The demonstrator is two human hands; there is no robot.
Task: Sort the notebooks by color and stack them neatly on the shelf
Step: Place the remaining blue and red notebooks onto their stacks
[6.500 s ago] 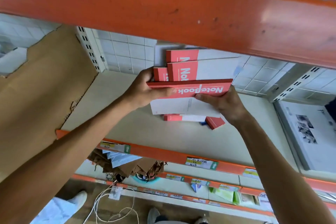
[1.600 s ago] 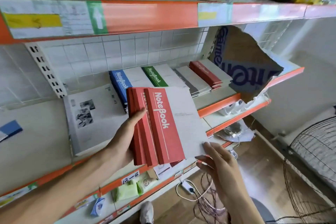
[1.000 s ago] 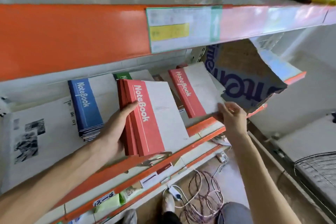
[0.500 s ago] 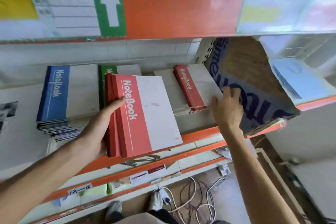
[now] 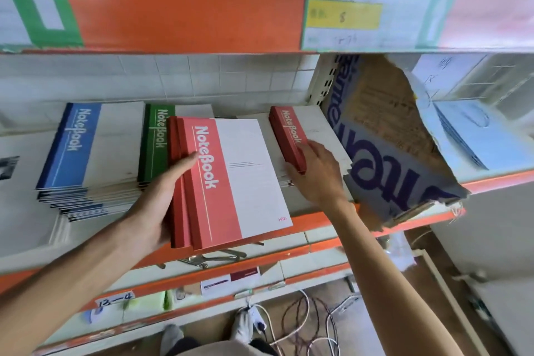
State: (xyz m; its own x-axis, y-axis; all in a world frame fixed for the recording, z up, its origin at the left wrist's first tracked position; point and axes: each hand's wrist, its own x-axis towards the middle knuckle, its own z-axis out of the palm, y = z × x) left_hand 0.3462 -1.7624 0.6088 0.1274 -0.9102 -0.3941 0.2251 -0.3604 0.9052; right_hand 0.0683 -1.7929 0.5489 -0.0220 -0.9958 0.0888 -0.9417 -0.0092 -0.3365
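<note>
My left hand (image 5: 157,199) grips a small stack of red notebooks (image 5: 228,179) by the spine side, thumb across the top cover, held above the shelf's front edge. My right hand (image 5: 316,175) rests on the near end of another red notebook pile (image 5: 286,130) lying on the shelf, fingers curled round its red spine edge. A blue notebook stack (image 5: 83,150) sits at the left of the shelf. A green notebook stack (image 5: 156,141) lies between the blue pile and the held notebooks, partly hidden by them.
A torn cardboard box (image 5: 384,136) with blue lettering leans at the shelf's right end, close to my right hand. The orange beam of the upper shelf (image 5: 187,0) hangs overhead. Lower shelves (image 5: 231,277) and loose cables (image 5: 303,324) on the floor lie below.
My right hand has moved left from the cardboard box onto the red pile on the shelf. My left hand still holds the red stack, now slightly nearer that pile.
</note>
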